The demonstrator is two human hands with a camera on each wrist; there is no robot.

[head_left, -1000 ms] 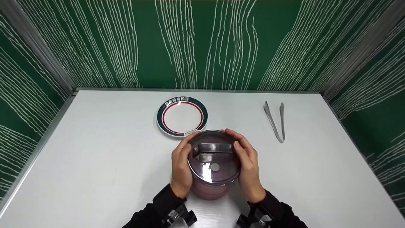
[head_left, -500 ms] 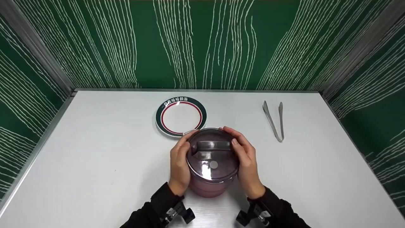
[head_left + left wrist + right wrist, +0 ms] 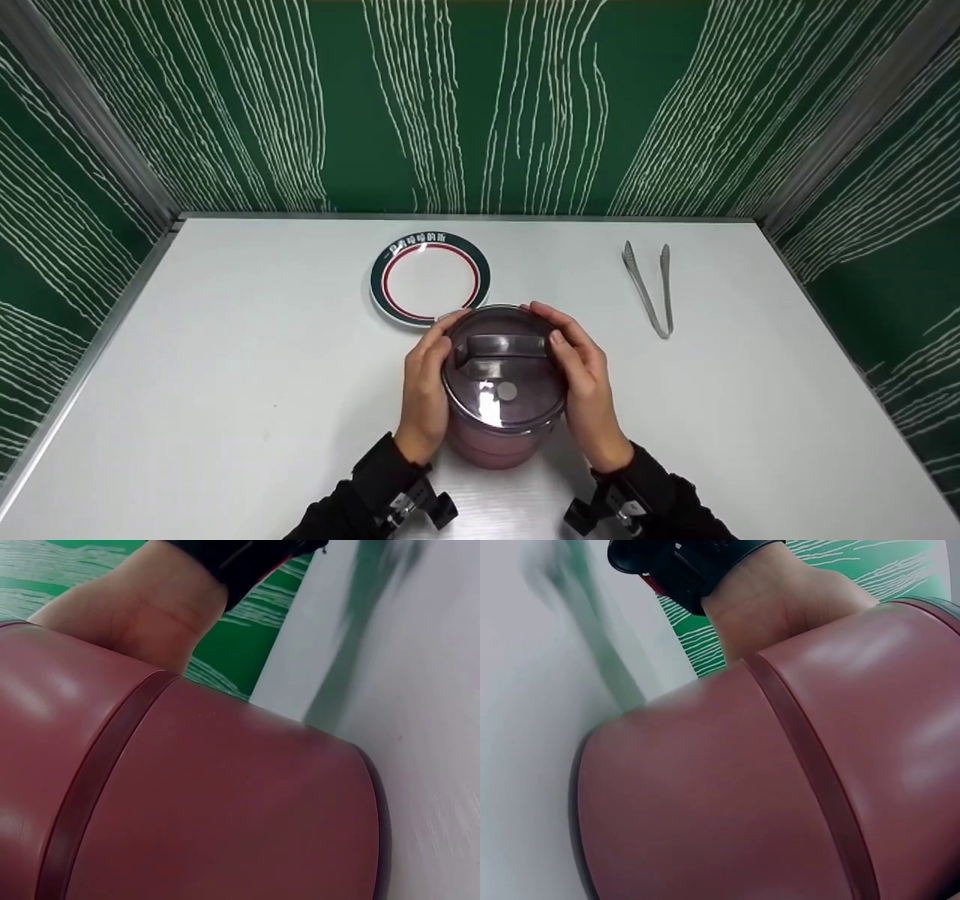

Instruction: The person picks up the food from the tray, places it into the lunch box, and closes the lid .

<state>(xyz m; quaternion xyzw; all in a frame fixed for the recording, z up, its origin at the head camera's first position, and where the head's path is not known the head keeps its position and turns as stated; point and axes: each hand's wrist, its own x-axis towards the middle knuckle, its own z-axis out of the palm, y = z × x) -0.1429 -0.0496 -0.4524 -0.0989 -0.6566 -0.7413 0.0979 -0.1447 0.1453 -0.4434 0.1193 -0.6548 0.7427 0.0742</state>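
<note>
A round, dusky-pink food container (image 3: 496, 446) stands upright on the white table, its dark translucent lid (image 3: 517, 416) on top with the handle folded flat across it. My left hand (image 3: 427, 390) grips the container's left side near the rim, thumb beside the lid edge. From the right, my right hand (image 3: 589, 390) holds the other side in the same way, its thumb at the lid's edge near the handle. Both wrist views show the smooth body of the container with a darker band round it, and its base against the table. The fingers' far ends are partly hidden behind it.
A white plate (image 3: 430, 282) with a dark green rim and red ring lies just behind the container, its front edge partly covered by the left hand. Metal tongs (image 3: 660, 315) lie spread at the back right. Green panels (image 3: 360, 165) with white lines surround the table (image 3: 225, 360).
The container and both hands appear slightly farther up and left than a second ago, along with a small shift of the whole view. Both hands keep their hold; the lid stays on.
</note>
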